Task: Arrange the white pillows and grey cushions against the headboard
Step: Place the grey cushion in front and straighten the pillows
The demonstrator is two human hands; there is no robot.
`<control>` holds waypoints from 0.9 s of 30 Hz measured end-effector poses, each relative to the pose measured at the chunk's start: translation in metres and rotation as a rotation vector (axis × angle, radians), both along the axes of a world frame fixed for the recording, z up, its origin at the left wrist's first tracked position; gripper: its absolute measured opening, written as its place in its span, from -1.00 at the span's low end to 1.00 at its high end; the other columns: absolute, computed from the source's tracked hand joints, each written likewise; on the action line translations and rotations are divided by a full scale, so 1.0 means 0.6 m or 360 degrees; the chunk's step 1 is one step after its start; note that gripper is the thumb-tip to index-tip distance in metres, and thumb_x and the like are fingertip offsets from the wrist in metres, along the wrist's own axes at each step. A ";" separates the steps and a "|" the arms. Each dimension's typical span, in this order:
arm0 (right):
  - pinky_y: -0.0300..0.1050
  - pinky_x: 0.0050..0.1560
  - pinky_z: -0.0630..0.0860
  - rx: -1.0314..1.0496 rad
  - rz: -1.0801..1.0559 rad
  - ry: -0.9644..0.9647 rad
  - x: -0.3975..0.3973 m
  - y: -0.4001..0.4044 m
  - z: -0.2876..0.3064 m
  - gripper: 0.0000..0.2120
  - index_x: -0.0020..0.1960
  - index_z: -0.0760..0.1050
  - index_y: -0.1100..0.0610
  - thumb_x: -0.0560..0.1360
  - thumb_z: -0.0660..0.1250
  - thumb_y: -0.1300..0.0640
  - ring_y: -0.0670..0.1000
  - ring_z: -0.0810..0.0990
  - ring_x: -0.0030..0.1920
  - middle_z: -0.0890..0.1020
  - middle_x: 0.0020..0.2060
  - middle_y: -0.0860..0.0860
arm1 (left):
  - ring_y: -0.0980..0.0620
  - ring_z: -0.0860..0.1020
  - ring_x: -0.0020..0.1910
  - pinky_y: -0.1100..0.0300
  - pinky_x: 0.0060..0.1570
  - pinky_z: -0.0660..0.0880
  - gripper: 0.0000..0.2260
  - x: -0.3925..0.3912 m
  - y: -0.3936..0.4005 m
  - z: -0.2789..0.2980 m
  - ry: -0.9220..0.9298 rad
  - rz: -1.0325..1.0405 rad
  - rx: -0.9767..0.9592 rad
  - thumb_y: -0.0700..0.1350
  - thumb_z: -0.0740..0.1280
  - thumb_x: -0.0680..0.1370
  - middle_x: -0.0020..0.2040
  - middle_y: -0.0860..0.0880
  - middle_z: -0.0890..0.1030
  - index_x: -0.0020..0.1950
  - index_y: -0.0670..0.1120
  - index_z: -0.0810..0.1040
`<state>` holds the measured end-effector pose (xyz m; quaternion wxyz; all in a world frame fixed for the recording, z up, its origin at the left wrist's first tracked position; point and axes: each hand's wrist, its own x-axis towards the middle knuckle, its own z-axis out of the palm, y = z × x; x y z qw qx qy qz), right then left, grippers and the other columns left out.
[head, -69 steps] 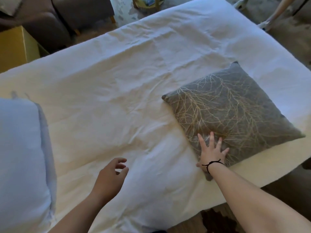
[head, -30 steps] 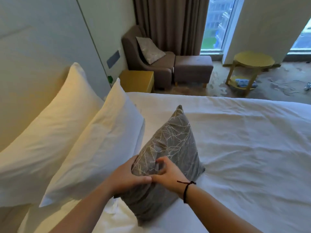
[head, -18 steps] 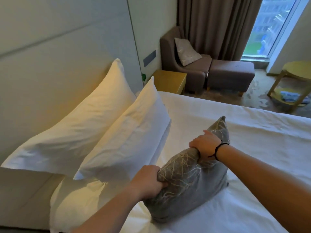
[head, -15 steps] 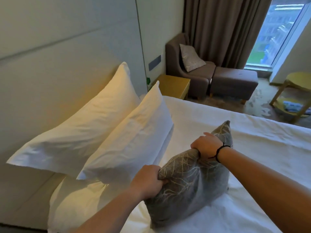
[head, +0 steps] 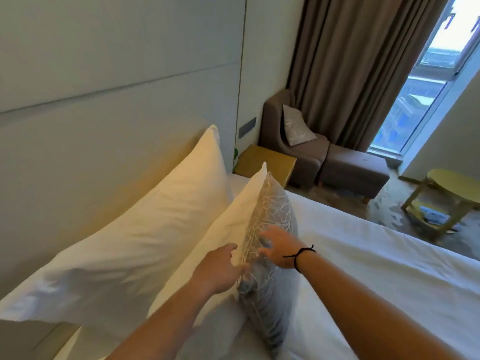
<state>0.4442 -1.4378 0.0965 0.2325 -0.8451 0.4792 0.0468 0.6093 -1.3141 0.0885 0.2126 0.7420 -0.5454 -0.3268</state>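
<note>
On the smooth white bed (head: 363, 268), both hands' grips, left (head: 220, 268) and right (head: 279, 249), seemingly slack, touch the upright branch-patterned grey cushion (head: 272, 216).

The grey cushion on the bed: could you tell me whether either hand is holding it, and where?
Neither grips it: the right hand lies spread on the grey cushion face, the left hand touches its edge.

There is a single view, from a camera worn on the person's head. It looks forward and down along the bed (head: 389, 268), close above both outstretched forearms, which enter from the bottom edge. The headboard (head: 104, 126) runs along the left side and fills the upper left. The near part of the bed lies at the bottom, with the white pillows (head: 155, 229) close by at left. Far across the bed, the view reaches an armchair (head: 280, 141), a curtain (head: 363, 61) and a window (head: 428, 87) at upper right. Wide-angle bending shows at the frame edges.
</note>
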 end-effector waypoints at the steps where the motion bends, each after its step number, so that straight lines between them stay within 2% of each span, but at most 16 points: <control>1: 0.19 0.44 0.26 0.0114 -0.0033 0.0100 0.023 0.015 -0.044 -0.34 0.53 0.13 -0.10 0.52 0.27 -0.21 0.21 0.22 0.47 0.16 0.53 0.05 | 0.01 0.45 0.35 0.11 0.25 0.40 -0.36 0.032 0.006 -0.024 -0.0007 0.0007 0.0048 0.24 0.35 0.46 0.42 0.01 0.46 0.49 0.08 0.31; 3: 0.27 0.50 0.07 0.0208 -0.0233 0.0046 0.062 0.034 -0.109 -0.19 0.55 -0.10 -0.21 0.46 0.26 -0.31 0.30 -0.04 0.54 -0.15 0.58 0.00 | 0.02 0.42 0.37 0.12 0.29 0.38 -0.37 0.093 0.024 -0.075 -0.0007 0.0019 0.0132 0.24 0.32 0.45 0.44 0.04 0.43 0.48 0.08 0.32; 5: 0.30 0.49 0.03 0.0164 -0.0326 -0.0052 0.088 0.041 -0.135 -0.17 0.53 -0.10 -0.29 0.42 0.28 -0.35 0.32 -0.10 0.54 -0.19 0.57 -0.04 | 0.00 0.43 0.37 0.13 0.28 0.38 -0.39 0.142 0.044 -0.118 -0.0070 0.0028 0.0232 0.23 0.32 0.46 0.43 0.02 0.44 0.47 0.06 0.31; 8: 0.22 0.49 0.16 0.0163 -0.0419 -0.0163 0.096 0.035 -0.127 -0.22 0.45 0.14 -0.29 0.32 0.37 -0.36 0.24 0.07 0.52 -0.02 0.56 -0.05 | -0.05 0.42 0.35 0.08 0.27 0.40 -0.34 0.180 0.068 -0.164 -0.0179 -0.0060 0.0362 0.27 0.32 0.43 0.39 -0.02 0.43 0.46 0.07 0.26; 10: 0.08 0.43 0.28 0.0212 -0.0547 -0.0308 0.093 0.026 -0.114 -0.37 0.32 0.36 -0.25 0.30 0.41 -0.34 0.11 0.27 0.44 0.17 0.49 -0.02 | -0.05 0.41 0.36 0.06 0.28 0.40 -0.29 0.188 0.077 -0.182 -0.0161 -0.0122 0.0406 0.29 0.32 0.41 0.41 -0.03 0.41 0.49 0.10 0.21; 12: 0.01 0.32 0.42 0.0239 -0.0734 -0.0499 0.092 0.018 -0.105 -0.59 0.14 0.53 -0.16 0.36 0.41 -0.28 0.01 0.45 0.24 0.40 0.33 -0.02 | -0.04 0.41 0.37 0.06 0.29 0.39 -0.30 0.193 0.076 -0.186 -0.0155 -0.0181 0.0402 0.29 0.30 0.42 0.42 -0.01 0.42 0.50 0.11 0.19; 14: -0.01 0.19 0.50 0.0071 -0.0760 -0.0496 0.092 0.017 -0.095 -0.67 0.06 0.60 -0.07 0.42 0.37 -0.24 -0.04 0.53 0.09 0.54 0.12 -0.05 | -0.03 0.44 0.34 0.06 0.24 0.43 -0.35 0.198 0.072 -0.178 -0.0163 -0.0198 0.0364 0.28 0.28 0.44 0.39 0.02 0.45 0.48 0.14 0.21; 16: -0.07 0.14 0.50 -0.0164 -0.0675 -0.0376 0.098 0.022 -0.086 -0.69 0.06 0.59 -0.03 0.45 0.35 -0.21 -0.03 0.54 0.08 0.57 0.03 -0.09 | -0.02 0.46 0.32 0.06 0.22 0.44 -0.41 0.203 0.069 -0.160 -0.0169 -0.0154 0.0277 0.27 0.26 0.46 0.36 0.05 0.48 0.46 0.17 0.23; 18: -0.05 0.20 0.48 -0.0303 -0.0535 -0.0286 0.113 0.031 -0.077 -0.68 0.14 0.54 -0.06 0.46 0.34 -0.18 -0.01 0.51 0.16 0.53 0.12 -0.10 | 0.02 0.46 0.32 0.09 0.22 0.43 -0.47 0.213 0.069 -0.137 -0.0157 -0.0046 0.0164 0.25 0.26 0.50 0.35 0.09 0.49 0.44 0.20 0.27; 21: 0.00 0.40 0.32 -0.0184 -0.0154 -0.0212 0.151 0.046 -0.066 -0.63 0.29 0.42 -0.16 0.50 0.32 -0.14 0.01 0.37 0.38 0.39 0.37 -0.16 | 0.07 0.48 0.29 0.11 0.18 0.44 -0.56 0.238 0.084 -0.097 -0.0175 0.0179 0.0011 0.21 0.26 0.53 0.33 0.13 0.50 0.40 0.19 0.35; 24: -0.09 0.31 0.41 -0.0012 0.0117 -0.0284 0.199 0.061 -0.059 -0.66 0.32 0.38 -0.20 0.55 0.27 -0.08 -0.06 0.46 0.30 0.42 0.36 -0.21 | 0.08 0.47 0.29 0.11 0.21 0.44 -0.61 0.284 0.122 -0.060 -0.0296 0.0406 -0.0104 0.15 0.29 0.55 0.32 0.13 0.50 0.37 0.15 0.42; 27: -0.10 0.31 0.42 0.0037 0.0303 -0.0327 0.249 0.067 -0.063 -0.68 0.35 0.40 -0.16 0.60 0.22 0.00 -0.07 0.46 0.31 0.44 0.38 -0.18 | 0.04 0.50 0.24 0.07 0.19 0.44 -0.67 0.344 0.171 -0.037 -0.0605 0.0595 -0.0257 0.12 0.30 0.54 0.28 0.11 0.55 0.29 0.12 0.49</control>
